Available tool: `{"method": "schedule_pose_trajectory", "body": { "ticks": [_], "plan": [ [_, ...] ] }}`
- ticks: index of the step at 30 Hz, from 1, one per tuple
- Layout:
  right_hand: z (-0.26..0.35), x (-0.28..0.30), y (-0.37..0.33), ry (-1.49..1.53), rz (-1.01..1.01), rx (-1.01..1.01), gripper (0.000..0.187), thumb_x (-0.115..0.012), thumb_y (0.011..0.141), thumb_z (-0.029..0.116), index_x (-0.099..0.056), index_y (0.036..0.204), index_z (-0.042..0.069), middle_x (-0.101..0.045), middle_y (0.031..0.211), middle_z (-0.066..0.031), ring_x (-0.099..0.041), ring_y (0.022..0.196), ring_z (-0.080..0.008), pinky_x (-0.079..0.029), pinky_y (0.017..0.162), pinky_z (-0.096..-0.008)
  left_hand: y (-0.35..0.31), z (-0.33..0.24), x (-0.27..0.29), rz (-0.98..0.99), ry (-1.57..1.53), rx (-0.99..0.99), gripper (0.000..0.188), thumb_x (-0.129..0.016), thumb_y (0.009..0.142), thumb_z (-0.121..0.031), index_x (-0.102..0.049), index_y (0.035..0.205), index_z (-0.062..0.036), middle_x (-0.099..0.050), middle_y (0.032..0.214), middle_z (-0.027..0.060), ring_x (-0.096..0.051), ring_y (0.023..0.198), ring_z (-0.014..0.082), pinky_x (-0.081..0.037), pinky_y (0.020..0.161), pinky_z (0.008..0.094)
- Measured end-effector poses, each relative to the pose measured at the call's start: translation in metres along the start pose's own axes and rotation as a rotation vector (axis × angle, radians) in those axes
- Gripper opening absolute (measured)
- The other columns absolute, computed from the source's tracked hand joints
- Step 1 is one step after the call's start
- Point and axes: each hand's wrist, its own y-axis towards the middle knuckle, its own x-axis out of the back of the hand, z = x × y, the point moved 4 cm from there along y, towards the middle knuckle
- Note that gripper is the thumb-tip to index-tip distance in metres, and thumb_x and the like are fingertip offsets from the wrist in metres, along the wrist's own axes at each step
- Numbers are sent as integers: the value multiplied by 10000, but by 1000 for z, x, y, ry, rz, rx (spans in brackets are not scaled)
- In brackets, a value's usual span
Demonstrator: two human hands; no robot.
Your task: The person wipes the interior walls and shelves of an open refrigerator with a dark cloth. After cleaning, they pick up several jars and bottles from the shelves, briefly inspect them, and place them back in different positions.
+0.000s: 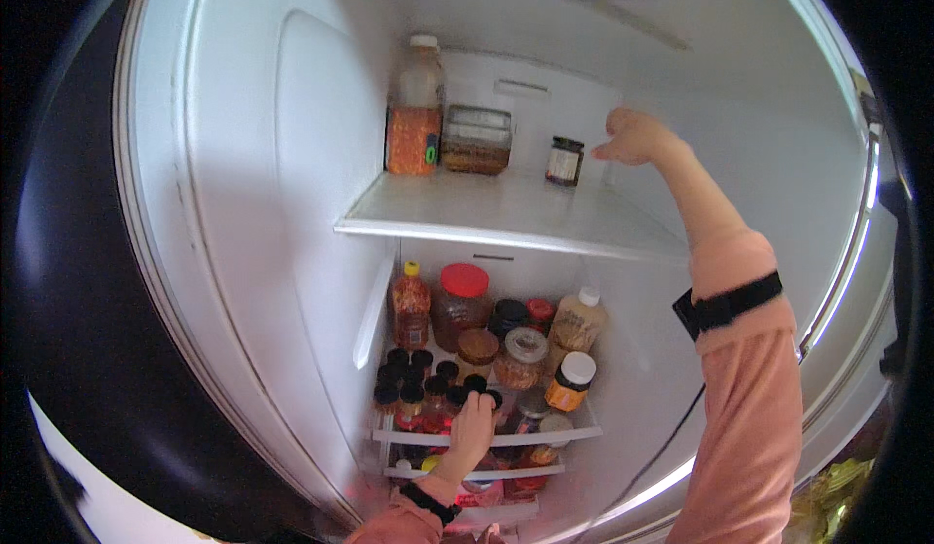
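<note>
I look into an open fridge. My right hand (634,137) is raised at the upper shelf (506,215), fingers loosely apart, just right of a small dark-lidded jar (564,162) and not touching it. My left hand (472,429) reaches down to the lower shelf and rests on the black caps of several small bottles (420,377); whether it grips one I cannot tell. An orange-labelled juice bottle (415,108) and a clear lidded container (477,140) stand at the back of the upper shelf.
The lower shelf holds a big red-lidded jar (461,303), a red sauce bottle (412,307), a white-capped bottle (576,322), an orange-labelled jar (569,380) and other jars. A white rail (486,438) fronts it. The fridge door rim (156,281) is at left.
</note>
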Motion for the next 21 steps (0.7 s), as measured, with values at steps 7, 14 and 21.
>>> {"method": "schedule_pose_trajectory", "body": {
  "ticks": [7, 14, 21],
  "plan": [
    [-18, -60, 93, -59, 304, 98, 959, -621, 789, 660, -416, 1370, -75, -402, 1442, -241, -394, 1335, -363, -344, 1090, -428, -8, 8, 11, -40, -125, -90, 291, -659, 912, -252, -490, 889, -17, -482, 770, 148, -511, 541, 276, -432, 452, 378],
    [-19, -122, 140, 167, 367, 108, 962, -470, 876, 687, -279, 1442, -68, -339, 1477, -253, -345, 1369, -359, -313, 1111, -444, -14, 16, 16, -59, -399, 30, 262, -612, 945, -273, -526, 874, -37, -522, 684, 121, -516, 512, 239, -429, 480, 403],
    [-26, -124, 145, 397, 120, 70, 643, -704, 801, 422, -547, 1195, -61, -627, 1131, -218, -606, 1049, -339, -507, 837, -444, -17, 20, 5, -58, -441, -38, 216, -642, 918, -217, -530, 887, -35, -530, 658, 109, -542, 515, 237, -438, 479, 381]
  ]
}}
